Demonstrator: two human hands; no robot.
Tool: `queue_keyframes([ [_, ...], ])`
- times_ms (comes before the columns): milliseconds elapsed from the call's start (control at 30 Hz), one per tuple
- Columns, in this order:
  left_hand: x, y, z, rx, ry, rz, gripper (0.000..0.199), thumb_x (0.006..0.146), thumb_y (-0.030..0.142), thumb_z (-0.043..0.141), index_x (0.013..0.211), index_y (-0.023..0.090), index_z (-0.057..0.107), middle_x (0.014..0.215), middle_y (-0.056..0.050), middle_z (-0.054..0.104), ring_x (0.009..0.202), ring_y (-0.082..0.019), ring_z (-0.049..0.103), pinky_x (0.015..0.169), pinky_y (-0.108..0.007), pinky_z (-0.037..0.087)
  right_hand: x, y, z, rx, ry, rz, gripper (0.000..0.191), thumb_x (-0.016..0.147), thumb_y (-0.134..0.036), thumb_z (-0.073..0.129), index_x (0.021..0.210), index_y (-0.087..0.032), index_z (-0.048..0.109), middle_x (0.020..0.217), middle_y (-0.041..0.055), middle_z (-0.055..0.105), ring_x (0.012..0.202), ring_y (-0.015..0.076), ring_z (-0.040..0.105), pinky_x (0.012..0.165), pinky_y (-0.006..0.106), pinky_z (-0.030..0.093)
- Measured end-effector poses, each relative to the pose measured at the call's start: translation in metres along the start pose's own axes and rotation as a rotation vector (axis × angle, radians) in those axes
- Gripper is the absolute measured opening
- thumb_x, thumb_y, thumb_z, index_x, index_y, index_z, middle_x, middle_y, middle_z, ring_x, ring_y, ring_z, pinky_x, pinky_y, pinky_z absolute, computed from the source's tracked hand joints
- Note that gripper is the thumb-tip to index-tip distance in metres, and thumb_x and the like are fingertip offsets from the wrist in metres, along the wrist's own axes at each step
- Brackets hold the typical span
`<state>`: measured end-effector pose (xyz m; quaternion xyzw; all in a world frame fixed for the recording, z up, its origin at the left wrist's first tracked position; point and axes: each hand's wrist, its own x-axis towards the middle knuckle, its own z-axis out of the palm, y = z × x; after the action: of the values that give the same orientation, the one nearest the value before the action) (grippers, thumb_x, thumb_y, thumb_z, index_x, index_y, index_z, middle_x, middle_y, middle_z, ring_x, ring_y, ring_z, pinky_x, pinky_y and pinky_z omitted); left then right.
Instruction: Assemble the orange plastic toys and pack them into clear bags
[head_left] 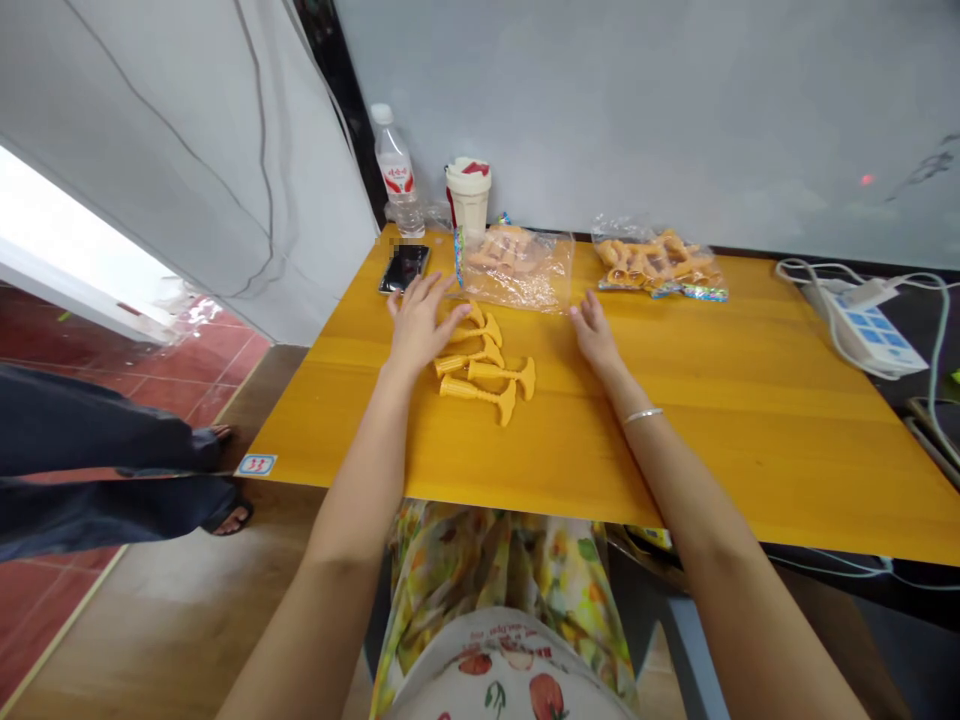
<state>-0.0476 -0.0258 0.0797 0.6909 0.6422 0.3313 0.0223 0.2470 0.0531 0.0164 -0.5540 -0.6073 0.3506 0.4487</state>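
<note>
Several orange hammer-shaped plastic pieces (487, 375) lie loose on the wooden table, between my two hands. My left hand (421, 325) is at the upper left of these pieces, fingers spread, its thumb beside the uppermost piece. Nothing shows in its grasp. To the right of the pieces, my right hand (595, 330) rests with its side toward the table, fingers apart and holding nothing visible. Beyond the loose pieces lies a clear plastic bag (544, 275) with paler orange pieces inside. A second bag of orange pieces (656, 265) lies at the back, right of centre.
A black phone (405, 268), a water bottle (397, 180) and a cream cup (470, 200) stand or lie at the back left of the table (750, 400). A white power strip (874, 330) with cables is at the right. Another person's legs (97, 430) show at the left.
</note>
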Motion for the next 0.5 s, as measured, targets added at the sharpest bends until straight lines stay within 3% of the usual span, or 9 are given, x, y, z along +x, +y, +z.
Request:
queue_keyframes([
  [100, 0.004, -0.007, 0.005, -0.024, 0.156, -0.085, 0.044, 0.098, 0.047, 0.043, 0.138, 0.03, 0.054, 0.144, -0.009, 0.055, 0.139, -0.027, 0.043, 0.118, -0.048, 0.019, 0.028, -0.009, 0.011, 0.208, 0.143, 0.182, 0.08, 0.086, -0.034, 0.063, 0.153, -0.011, 0.026, 0.149, 0.0204, 0.047, 0.136, 0.0204, 0.049, 0.114, 0.039, 0.039],
  [167, 0.005, -0.012, 0.008, -0.045, 0.212, -0.119, 0.042, 0.1, 0.044, 0.038, 0.135, 0.028, 0.055, 0.14, -0.009, 0.058, 0.136, -0.026, 0.047, 0.117, -0.046, 0.021, 0.039, -0.016, 0.017, 0.292, 0.163, 0.235, 0.069, 0.08, -0.025, 0.068, 0.142, -0.012, 0.042, 0.126, 0.0156, 0.064, 0.115, 0.0187, 0.064, 0.104, 0.036, 0.048],
  [233, 0.006, -0.016, 0.009, -0.055, 0.245, -0.151, 0.041, 0.101, 0.042, 0.035, 0.132, 0.027, 0.057, 0.136, -0.01, 0.061, 0.133, -0.025, 0.049, 0.115, -0.044, 0.024, 0.042, -0.022, 0.019, 0.347, 0.129, 0.251, 0.045, 0.074, -0.022, 0.072, 0.116, -0.014, 0.06, 0.094, 0.0058, 0.07, 0.088, 0.0158, 0.069, 0.088, 0.032, 0.056],
  [300, 0.007, -0.019, 0.011, -0.063, 0.259, -0.18, 0.041, 0.102, 0.042, 0.033, 0.13, 0.026, 0.058, 0.134, -0.01, 0.062, 0.131, -0.025, 0.051, 0.113, -0.043, 0.027, 0.037, -0.025, 0.015, 0.373, 0.104, 0.246, 0.024, 0.073, -0.025, 0.073, 0.092, -0.018, 0.061, 0.074, -0.0022, 0.062, 0.067, 0.0118, 0.065, 0.07, 0.026, 0.056],
  [367, 0.008, -0.02, 0.013, -0.083, 0.251, -0.198, 0.04, 0.102, 0.042, 0.033, 0.129, 0.025, 0.058, 0.133, -0.01, 0.063, 0.129, -0.025, 0.053, 0.111, -0.043, 0.03, 0.025, -0.027, 0.008, 0.433, 0.18, 0.23, 0.019, 0.074, -0.029, 0.071, 0.081, -0.021, 0.055, 0.067, -0.0062, 0.056, 0.059, 0.0094, 0.06, 0.061, 0.022, 0.054],
  [500, 0.009, -0.022, 0.019, -0.101, 0.158, -0.229, 0.04, 0.1, 0.046, 0.038, 0.124, 0.024, 0.061, 0.13, -0.013, 0.064, 0.126, -0.03, 0.054, 0.109, -0.049, 0.033, -0.017, -0.027, -0.008, 0.681, 0.42, 0.226, 0.017, 0.078, -0.025, 0.064, 0.076, -0.023, 0.047, 0.066, -0.0079, 0.055, 0.061, 0.0082, 0.062, 0.067, 0.021, 0.057],
])
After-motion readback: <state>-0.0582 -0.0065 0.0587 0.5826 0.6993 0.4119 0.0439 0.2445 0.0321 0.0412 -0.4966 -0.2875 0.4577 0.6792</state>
